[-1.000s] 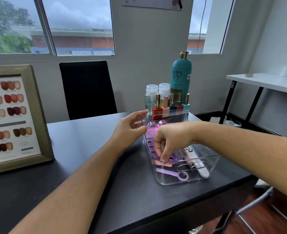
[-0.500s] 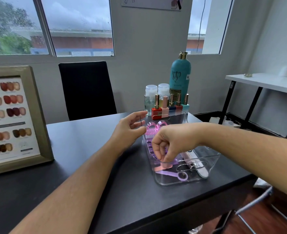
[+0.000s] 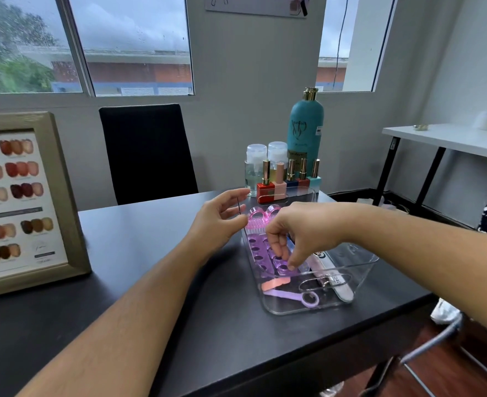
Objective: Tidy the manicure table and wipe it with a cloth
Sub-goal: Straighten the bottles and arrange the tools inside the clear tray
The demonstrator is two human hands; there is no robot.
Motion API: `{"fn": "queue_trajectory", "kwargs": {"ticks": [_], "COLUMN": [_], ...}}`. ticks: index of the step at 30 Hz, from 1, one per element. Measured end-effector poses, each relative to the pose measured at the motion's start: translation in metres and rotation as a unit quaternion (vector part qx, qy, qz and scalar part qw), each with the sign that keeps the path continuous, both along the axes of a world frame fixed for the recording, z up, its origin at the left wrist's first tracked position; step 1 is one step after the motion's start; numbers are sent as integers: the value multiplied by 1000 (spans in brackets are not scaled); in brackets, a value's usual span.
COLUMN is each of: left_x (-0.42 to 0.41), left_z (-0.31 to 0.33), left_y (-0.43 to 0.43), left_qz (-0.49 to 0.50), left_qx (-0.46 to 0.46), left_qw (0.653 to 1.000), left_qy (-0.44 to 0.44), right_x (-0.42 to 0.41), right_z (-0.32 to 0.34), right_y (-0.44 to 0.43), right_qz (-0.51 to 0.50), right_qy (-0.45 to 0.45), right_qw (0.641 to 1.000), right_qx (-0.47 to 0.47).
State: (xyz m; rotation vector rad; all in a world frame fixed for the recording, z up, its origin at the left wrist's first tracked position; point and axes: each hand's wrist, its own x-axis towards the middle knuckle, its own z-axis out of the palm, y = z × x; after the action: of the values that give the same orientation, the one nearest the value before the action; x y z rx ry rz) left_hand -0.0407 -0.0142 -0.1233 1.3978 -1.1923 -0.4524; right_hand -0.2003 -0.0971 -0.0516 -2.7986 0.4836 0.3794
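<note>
A clear plastic bin (image 3: 362, 277) stands on the black manicure table (image 3: 150, 253), towards its right end. Inside lie a pink nail brush (image 3: 258, 222), purple toe separators (image 3: 258, 253), a small pink piece (image 3: 275, 283), a lilac ring-ended tool (image 3: 294, 296) and a nail file (image 3: 342, 287). My left hand (image 3: 222, 219) holds the bin's far left corner, with the thumb on the side wall and the fingers over the rim. My right hand (image 3: 302, 233) reaches down into the bin, its curled fingertips pinching the near end of a purple toe separator. No cloth is visible.
Behind the bin stand a row of nail polish bottles (image 3: 279, 181), two clear pump bottles (image 3: 255, 161) and a tall teal bottle (image 3: 305, 130). A framed nail colour chart (image 3: 22, 202) stands at the table's left. A black chair (image 3: 148, 150) faces me. A white side table (image 3: 451, 138) is at right.
My right hand dipped to the small pink piece at the bin's near end, then rose slightly and shifted right onto the purple toe separator. The left hand has stayed on the bin's corner.
</note>
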Motion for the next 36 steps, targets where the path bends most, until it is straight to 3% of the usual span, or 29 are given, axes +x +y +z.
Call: {"fn": "queue_trajectory", "kwargs": {"ticks": [4, 21, 32, 36], "left_x": [0, 1, 0, 1], "left_z": [0, 0, 0, -1], "left_y": [0, 0, 0, 0], "left_qz": [-1, 2, -7, -6], "left_qx": [0, 3, -6, -3], "left_qw": [1000, 1000, 1000, 1000], "left_qy": [10, -3, 12, 12], "right_x": [-1, -2, -3, -5], "right_z": [0, -6, -1, 3], "right_y": [-1, 14, 14, 7], "right_qz": [-1, 65, 38, 11], "right_qy": [-35, -27, -28, -12], "right_qw": [999, 997, 999, 999], "right_qx": [-17, -34, 22, -39]}}
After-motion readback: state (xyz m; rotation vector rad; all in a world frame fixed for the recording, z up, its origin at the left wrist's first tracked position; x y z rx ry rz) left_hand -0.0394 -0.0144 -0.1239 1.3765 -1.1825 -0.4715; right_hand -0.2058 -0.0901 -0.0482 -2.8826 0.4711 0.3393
